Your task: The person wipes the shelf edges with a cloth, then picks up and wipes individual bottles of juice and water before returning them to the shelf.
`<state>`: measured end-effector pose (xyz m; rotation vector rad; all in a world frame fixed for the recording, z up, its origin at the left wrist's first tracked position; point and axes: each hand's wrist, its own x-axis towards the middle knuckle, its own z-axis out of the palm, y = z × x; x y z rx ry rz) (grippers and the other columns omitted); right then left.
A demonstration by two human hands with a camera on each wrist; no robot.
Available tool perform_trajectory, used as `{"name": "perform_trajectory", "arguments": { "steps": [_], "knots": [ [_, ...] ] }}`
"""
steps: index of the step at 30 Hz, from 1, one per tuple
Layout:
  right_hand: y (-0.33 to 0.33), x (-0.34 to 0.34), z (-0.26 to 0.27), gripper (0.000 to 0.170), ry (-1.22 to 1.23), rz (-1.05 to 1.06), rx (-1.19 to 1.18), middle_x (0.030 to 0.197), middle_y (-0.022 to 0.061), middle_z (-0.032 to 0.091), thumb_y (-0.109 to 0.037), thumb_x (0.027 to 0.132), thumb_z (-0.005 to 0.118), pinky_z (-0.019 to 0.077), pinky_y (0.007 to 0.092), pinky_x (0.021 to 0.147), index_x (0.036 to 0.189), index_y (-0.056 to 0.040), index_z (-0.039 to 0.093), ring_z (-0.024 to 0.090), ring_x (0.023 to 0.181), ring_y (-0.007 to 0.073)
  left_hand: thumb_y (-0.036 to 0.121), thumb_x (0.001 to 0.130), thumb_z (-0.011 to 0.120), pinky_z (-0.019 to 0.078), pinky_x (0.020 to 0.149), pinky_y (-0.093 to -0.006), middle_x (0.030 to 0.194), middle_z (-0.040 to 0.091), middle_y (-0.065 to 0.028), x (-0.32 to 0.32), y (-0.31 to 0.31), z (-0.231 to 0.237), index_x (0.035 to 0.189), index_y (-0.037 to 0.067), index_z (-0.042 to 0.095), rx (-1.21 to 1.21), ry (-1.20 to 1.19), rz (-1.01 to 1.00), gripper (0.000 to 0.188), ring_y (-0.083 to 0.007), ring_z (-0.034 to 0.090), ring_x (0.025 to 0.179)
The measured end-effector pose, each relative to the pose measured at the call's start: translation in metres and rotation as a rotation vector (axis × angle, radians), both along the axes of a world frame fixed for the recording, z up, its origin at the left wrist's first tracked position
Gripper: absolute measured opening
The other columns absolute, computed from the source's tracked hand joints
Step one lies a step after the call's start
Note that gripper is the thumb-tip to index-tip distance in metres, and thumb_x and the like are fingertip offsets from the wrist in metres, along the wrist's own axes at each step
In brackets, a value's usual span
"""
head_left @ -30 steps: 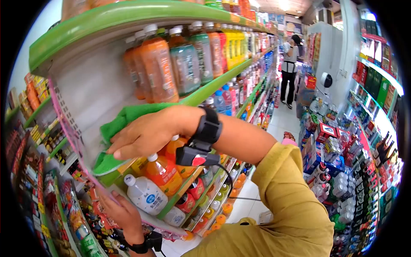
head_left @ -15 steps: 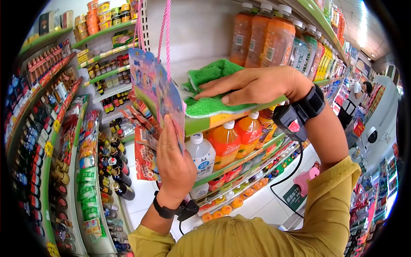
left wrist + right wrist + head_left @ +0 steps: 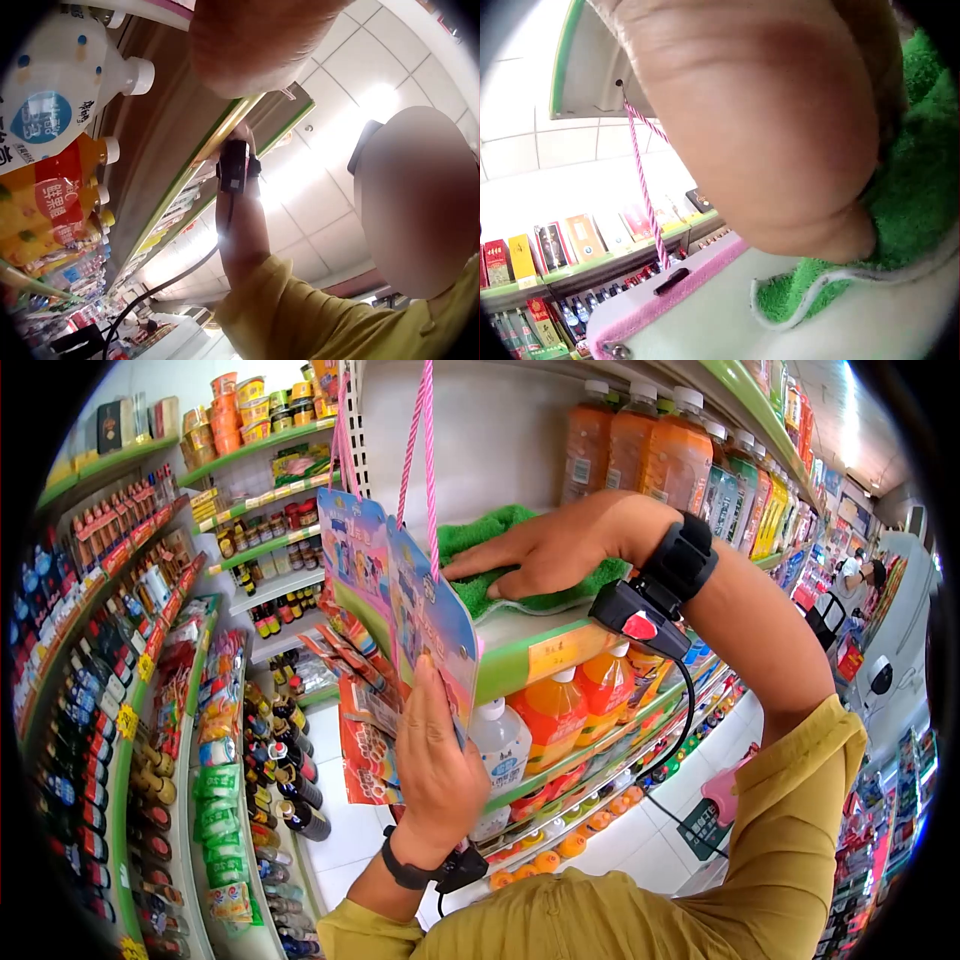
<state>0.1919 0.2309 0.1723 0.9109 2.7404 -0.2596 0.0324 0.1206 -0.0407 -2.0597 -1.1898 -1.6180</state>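
My right hand (image 3: 565,550) presses a green towel cloth (image 3: 482,532) onto a white shelf (image 3: 520,626) with a green front edge, fingers stretched out flat over it. In the right wrist view the cloth (image 3: 926,187) shows its pale hem, partly hidden by the hand. My left hand (image 3: 440,780) is raised beside the shelf end, its straight fingers touching a printed hanging card (image 3: 432,622). Pink cords (image 3: 432,470) hold up this card and a second one beside it. The left wrist view shows only part of that hand (image 3: 259,49), under the shelf.
Orange drink bottles (image 3: 675,452) stand on the same shelf, right of the cloth. Below it are a white bottle (image 3: 500,740) and orange juice bottles (image 3: 552,710). Red snack packs (image 3: 368,745) hang behind the cards. Shelves of sauce bottles (image 3: 300,760) line the left; a person (image 3: 850,585) stands far right.
The head view has swung left. My right hand has slid the cloth back from the shelf's front edge, uncovering a price strip. My left hand stays at the hanging card.
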Motion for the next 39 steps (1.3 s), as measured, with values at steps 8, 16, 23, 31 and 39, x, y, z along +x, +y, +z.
{"name": "perform_trajectory", "arguments": {
  "steps": [8, 16, 23, 31, 39],
  "knots": [
    [0.054, -0.024, -0.001, 0.058, -0.093, -0.113, 0.053, 0.144, 0.0172, 0.05, -0.017, 0.095, 0.045, 0.0342, 0.0367, 0.109, 0.152, -0.0182, 0.034, 0.047, 0.13, 0.0304, -0.004, 0.089, 0.048, 0.0354, 0.109, -0.0451, 0.146, 0.041, -0.0277, -0.003, 0.009, -0.005, 0.146, -0.01, 0.03, 0.064, 0.012, -0.016, 0.06, -0.043, 0.045, 0.13],
    [0.073, -0.013, 0.012, 0.067, -0.216, -0.39, 0.148, 0.147, 0.0154, 0.047, -0.036, 0.09, 0.054, 0.0476, 0.0429, 0.095, 0.152, -0.0211, 0.035, 0.052, 0.125, 0.0317, -0.011, 0.081, 0.054, 0.037, 0.109, -0.0455, 0.146, 0.04, -0.0273, -0.003, 0.012, -0.003, 0.146, -0.01, 0.028, 0.067, 0.019, 0.005, 0.07, -0.0431, 0.045, 0.13],
    [0.06, 0.006, 0.019, 0.078, -0.158, -0.569, 0.082, 0.146, 0.0153, 0.046, -0.047, 0.085, 0.061, 0.0548, 0.0413, 0.079, 0.152, -0.018, 0.035, 0.056, 0.117, 0.03, -0.009, 0.083, 0.055, 0.0347, 0.11, -0.0455, 0.147, 0.038, -0.028, -0.002, 0.009, -0.002, 0.147, -0.01, 0.026, 0.059, 0.024, -0.017, 0.07, -0.0431, 0.042, 0.132],
    [0.061, 0.014, 0.012, 0.062, 0.041, -0.222, -0.053, 0.122, 0.0126, 0.06, -0.026, 0.085, 0.07, 0.0526, 0.0357, 0.078, 0.142, -0.0111, 0.049, 0.059, 0.101, 0.0207, 0.0, 0.088, 0.055, 0.0291, 0.113, -0.0465, 0.15, 0.034, -0.0283, -0.002, -0.003, 0.002, 0.148, -0.01, 0.023, -0.009, 0.026, -0.05, 0.068, -0.0434, 0.037, 0.136],
    [0.02, -0.009, 0.032, 0.057, 0.094, -0.148, -0.264, 0.115, 0.0057, 0.064, -0.015, 0.087, 0.071, 0.0512, 0.0264, 0.071, 0.14, -0.0114, 0.051, 0.061, 0.094, 0.0131, 0.007, 0.084, 0.063, 0.0274, 0.113, -0.05, 0.146, 0.035, -0.0316, -0.007, -0.029, -0.004, 0.144, -0.01, 0.031, 0.08, -0.032, -0.167, 0.07, -0.0451, 0.036, 0.135]
  ]
}}
